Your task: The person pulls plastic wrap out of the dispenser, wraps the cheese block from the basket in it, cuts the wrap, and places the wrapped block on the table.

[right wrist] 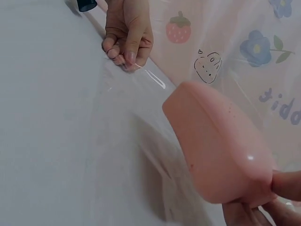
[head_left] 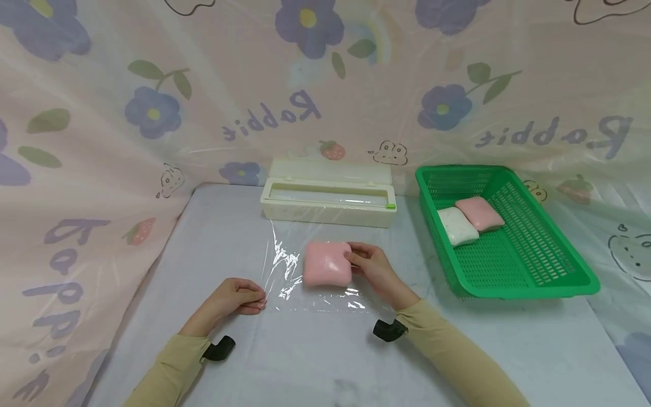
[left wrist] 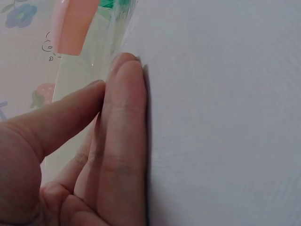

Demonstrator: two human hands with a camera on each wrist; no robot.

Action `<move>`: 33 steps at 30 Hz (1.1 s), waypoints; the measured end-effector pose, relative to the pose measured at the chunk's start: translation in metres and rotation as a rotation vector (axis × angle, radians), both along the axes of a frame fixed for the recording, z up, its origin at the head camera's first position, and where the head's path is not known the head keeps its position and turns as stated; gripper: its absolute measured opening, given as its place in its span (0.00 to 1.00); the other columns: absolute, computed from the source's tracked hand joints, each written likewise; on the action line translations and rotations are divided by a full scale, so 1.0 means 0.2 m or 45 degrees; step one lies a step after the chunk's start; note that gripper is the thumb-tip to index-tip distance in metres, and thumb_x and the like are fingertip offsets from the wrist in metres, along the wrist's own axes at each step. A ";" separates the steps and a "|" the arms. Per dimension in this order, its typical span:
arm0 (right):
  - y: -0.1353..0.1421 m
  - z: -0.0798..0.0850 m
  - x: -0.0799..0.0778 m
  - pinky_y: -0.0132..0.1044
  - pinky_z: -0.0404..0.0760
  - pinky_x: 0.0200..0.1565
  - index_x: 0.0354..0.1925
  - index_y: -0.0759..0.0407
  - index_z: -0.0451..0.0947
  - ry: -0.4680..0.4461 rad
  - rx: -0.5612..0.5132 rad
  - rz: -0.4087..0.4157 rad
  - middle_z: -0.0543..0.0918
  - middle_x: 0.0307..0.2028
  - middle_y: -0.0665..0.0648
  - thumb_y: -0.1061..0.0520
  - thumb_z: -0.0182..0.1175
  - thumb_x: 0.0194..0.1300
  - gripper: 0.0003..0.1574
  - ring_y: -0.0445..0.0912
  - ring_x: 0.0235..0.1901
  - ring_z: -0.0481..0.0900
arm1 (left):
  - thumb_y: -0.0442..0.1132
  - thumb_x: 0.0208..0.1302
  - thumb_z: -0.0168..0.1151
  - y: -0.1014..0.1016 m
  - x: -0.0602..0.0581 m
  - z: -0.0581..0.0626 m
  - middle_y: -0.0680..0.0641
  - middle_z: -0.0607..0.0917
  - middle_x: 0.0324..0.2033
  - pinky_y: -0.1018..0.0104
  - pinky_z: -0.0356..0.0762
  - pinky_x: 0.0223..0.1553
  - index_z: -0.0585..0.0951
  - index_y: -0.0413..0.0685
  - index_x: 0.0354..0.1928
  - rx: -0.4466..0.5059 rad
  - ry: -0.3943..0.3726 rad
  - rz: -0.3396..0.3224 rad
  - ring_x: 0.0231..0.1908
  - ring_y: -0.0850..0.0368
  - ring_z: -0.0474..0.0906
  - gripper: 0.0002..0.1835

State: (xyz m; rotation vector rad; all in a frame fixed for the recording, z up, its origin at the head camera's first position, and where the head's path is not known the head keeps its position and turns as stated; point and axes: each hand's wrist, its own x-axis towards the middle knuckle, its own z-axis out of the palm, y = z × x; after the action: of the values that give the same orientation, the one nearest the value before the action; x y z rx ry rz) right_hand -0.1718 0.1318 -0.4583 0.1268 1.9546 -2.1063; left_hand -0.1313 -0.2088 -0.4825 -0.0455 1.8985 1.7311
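A pink bar of soap [head_left: 327,263] is pinched at its right edge by my right hand [head_left: 377,272]. In the right wrist view the soap [right wrist: 221,146] is tilted and held up above the film. Under it a sheet of clear cling film [head_left: 282,277] spreads over the table, shiny and slightly creased. My left hand [head_left: 235,297] pinches the film's near left corner between thumb and fingers, low against the tabletop. Behind the sheet stands a cream cling film box [head_left: 325,216] with its lid raised; the film reaches forward from it.
At the right, a green plastic basket [head_left: 524,293] holds a white bar of soap [head_left: 458,227] and another pink bar [head_left: 480,214]. White cloth [head_left: 300,362] covers the table. A patterned curtain [head_left: 356,96] hangs along the back and sides.
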 end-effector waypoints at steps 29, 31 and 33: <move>-0.03 -0.09 -0.05 0.33 0.82 0.40 0.56 0.68 0.74 -0.028 0.051 -0.095 0.81 0.47 0.63 0.64 0.61 0.64 0.22 0.44 0.40 0.80 | 0.32 0.63 0.63 0.01 0.00 0.01 0.38 0.86 0.34 0.61 0.84 0.38 0.76 0.25 0.44 -0.030 -0.015 0.023 0.34 0.52 0.85 0.14; -0.03 -0.10 -0.06 0.33 0.82 0.39 0.55 0.69 0.74 -0.013 0.054 -0.105 0.82 0.45 0.63 0.65 0.62 0.64 0.22 0.44 0.39 0.80 | 0.32 0.63 0.64 0.01 0.00 0.02 0.38 0.86 0.34 0.61 0.84 0.38 0.75 0.24 0.45 -0.028 -0.017 0.024 0.34 0.52 0.85 0.15; -0.03 -0.11 -0.06 0.32 0.82 0.38 0.55 0.70 0.74 0.010 0.073 -0.110 0.82 0.44 0.63 0.65 0.62 0.63 0.22 0.44 0.38 0.80 | 0.33 0.63 0.64 0.01 0.00 0.02 0.38 0.86 0.34 0.62 0.84 0.38 0.75 0.24 0.45 -0.029 -0.017 0.023 0.34 0.52 0.85 0.16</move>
State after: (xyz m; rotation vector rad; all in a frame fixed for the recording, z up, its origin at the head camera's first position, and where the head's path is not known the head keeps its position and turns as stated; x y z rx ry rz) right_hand -0.1840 0.1255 -0.4806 0.2178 2.0498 -2.1072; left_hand -0.1308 -0.2075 -0.4792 -0.0825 1.9133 1.7170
